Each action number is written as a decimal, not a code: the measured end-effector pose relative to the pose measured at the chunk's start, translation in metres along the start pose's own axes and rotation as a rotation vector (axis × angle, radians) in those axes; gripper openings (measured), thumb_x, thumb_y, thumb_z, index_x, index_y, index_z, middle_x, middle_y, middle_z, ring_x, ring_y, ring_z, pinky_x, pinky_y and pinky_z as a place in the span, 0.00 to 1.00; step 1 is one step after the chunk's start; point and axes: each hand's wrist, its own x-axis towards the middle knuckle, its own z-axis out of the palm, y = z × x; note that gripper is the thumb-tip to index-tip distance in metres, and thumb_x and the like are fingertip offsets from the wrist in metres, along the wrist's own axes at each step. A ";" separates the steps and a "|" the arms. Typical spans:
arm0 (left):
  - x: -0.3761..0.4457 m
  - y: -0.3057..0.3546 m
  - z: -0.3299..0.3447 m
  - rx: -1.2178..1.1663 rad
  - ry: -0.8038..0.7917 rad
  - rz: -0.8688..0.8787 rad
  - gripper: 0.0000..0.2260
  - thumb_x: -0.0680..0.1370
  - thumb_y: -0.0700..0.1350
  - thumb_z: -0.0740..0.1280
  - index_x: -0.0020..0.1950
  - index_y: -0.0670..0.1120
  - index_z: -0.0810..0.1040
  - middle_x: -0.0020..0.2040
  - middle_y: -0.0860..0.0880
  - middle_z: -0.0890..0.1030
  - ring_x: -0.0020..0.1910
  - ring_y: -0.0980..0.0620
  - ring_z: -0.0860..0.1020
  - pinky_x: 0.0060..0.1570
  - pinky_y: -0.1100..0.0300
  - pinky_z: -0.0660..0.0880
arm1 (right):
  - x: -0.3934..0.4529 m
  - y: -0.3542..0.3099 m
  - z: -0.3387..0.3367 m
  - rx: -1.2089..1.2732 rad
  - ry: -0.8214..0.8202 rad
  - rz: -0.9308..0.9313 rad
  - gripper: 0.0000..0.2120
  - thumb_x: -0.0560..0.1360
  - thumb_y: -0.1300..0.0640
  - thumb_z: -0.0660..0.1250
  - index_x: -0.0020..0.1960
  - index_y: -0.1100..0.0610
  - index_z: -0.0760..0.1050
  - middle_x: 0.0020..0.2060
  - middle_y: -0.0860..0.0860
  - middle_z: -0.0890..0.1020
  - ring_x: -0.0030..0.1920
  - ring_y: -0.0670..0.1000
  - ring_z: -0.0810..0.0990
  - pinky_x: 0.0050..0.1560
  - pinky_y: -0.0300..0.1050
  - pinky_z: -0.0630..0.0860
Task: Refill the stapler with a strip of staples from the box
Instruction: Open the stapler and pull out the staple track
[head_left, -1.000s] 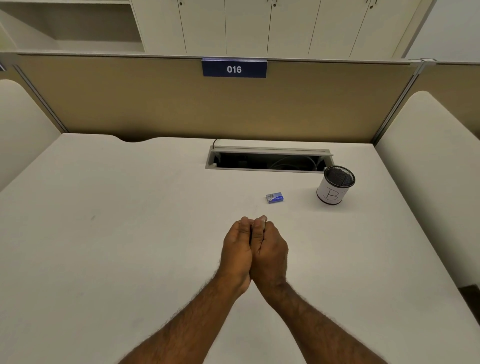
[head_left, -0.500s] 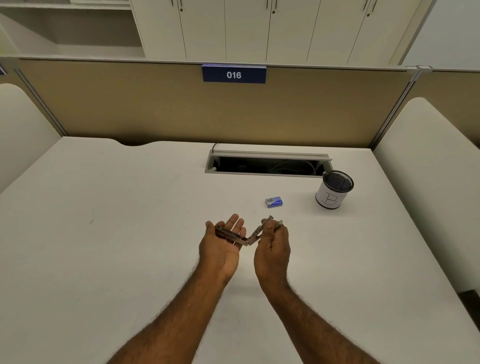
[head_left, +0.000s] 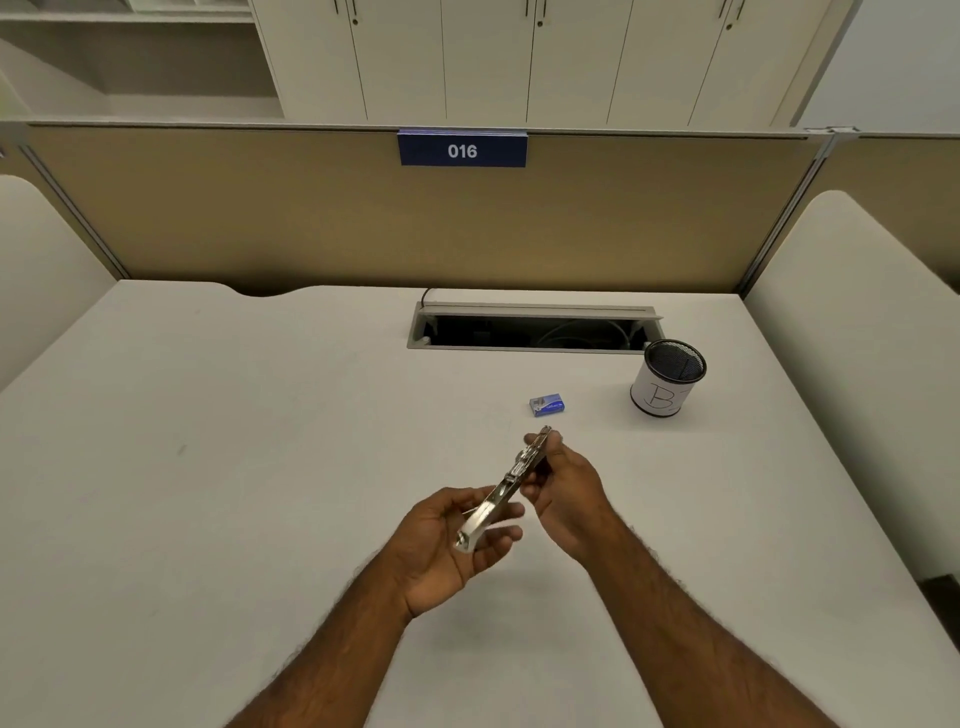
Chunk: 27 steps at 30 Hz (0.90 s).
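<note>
A small metal stapler (head_left: 506, 488) is held above the white desk (head_left: 234, 493), swung out nearly straight along a diagonal. My left hand (head_left: 447, 545) cups its near, lower end in loosely curled fingers. My right hand (head_left: 563, 488) grips the far, upper half, whose tip points toward the box. The small blue staple box (head_left: 546, 405) lies shut on the desk just beyond my right hand, apart from both hands. No loose staple strip is visible.
A black mesh pen cup (head_left: 666, 378) wrapped in white paper stands at the right. Behind it an open cable tray (head_left: 530, 328) is sunk into the desk. A tan partition (head_left: 311, 223) closes the back; padded side panels flank the desk.
My clasped hands have parted, revealing the stapler. It went from folded in a V between my hands to spread nearly straight, and my left hand dropped lower and nearer.
</note>
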 end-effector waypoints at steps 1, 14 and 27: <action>0.002 -0.001 0.002 0.038 0.001 -0.029 0.16 0.74 0.47 0.63 0.54 0.38 0.82 0.52 0.37 0.83 0.43 0.42 0.82 0.41 0.55 0.81 | -0.001 0.001 0.000 -0.030 -0.049 0.031 0.17 0.82 0.51 0.53 0.53 0.62 0.75 0.36 0.55 0.77 0.33 0.49 0.71 0.32 0.40 0.70; 0.016 -0.021 0.000 0.156 0.205 0.016 0.19 0.81 0.55 0.55 0.54 0.42 0.77 0.30 0.48 0.76 0.25 0.54 0.71 0.23 0.64 0.69 | -0.002 0.030 -0.001 -0.787 0.097 -0.139 0.10 0.76 0.51 0.66 0.40 0.56 0.78 0.32 0.46 0.81 0.32 0.47 0.75 0.38 0.46 0.76; 0.021 -0.025 -0.004 0.017 0.337 0.103 0.18 0.80 0.54 0.58 0.51 0.42 0.79 0.43 0.42 0.81 0.40 0.48 0.75 0.41 0.56 0.73 | -0.011 0.047 0.002 -1.153 -0.049 -0.703 0.06 0.76 0.57 0.66 0.52 0.53 0.80 0.46 0.47 0.79 0.42 0.40 0.74 0.42 0.27 0.70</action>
